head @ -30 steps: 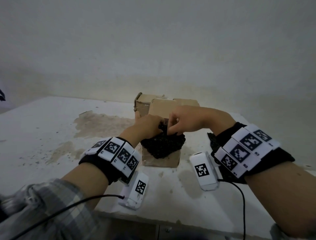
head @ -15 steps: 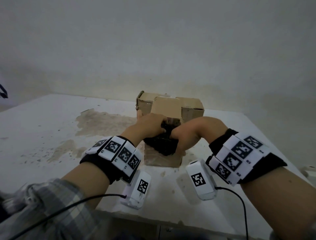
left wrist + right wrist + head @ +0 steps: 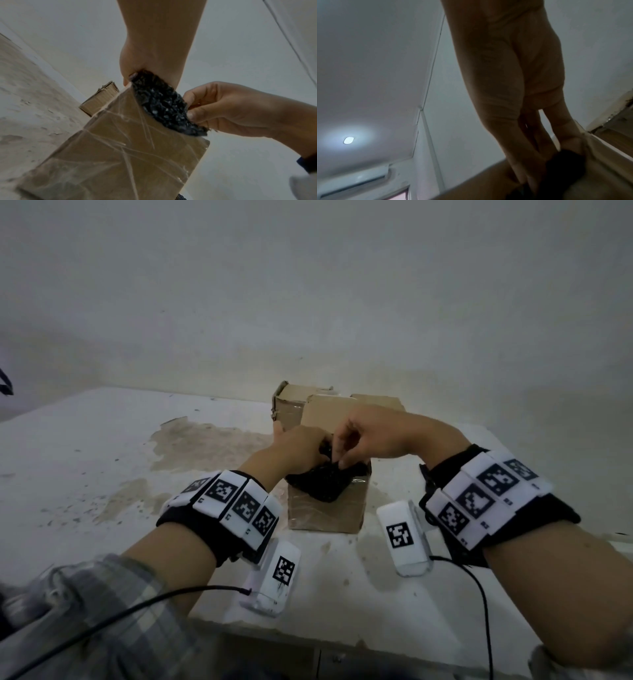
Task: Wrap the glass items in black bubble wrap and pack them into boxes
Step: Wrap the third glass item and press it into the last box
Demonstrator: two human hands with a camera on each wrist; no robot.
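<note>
Both hands meet at the top of the near cardboard box (image 3: 327,508), working a black bubble-wrapped bundle (image 3: 322,482) that sits in the box's open mouth and bulges over its front wall. The left hand (image 3: 299,445) is curled over the far left of the bundle, its fingers closed onto the wrap; in the left wrist view its thumb tip presses the wrap's upper edge against the box rim. The right hand (image 3: 368,436) has its fingers bent downward and pinches the wrap's right edge between thumb and fingertips (image 3: 192,115). What the wrap encloses cannot be seen. There are two boxes: the near one, brown, square-sided and criss-crossed with clear glossy tape, and a second cardboard box (image 3: 298,405) just behind it with flaps raised. The wrap is one piece, dark, crinkled and knobbly with small shiny bubbles. Both boxes stand on a white counter (image 3: 102,446) with rough, chipped brownish patches. Each wrist wears a black band of white blocks printed with square black codes, with a thin black cable (image 3: 479,583) trailing off.
</note>
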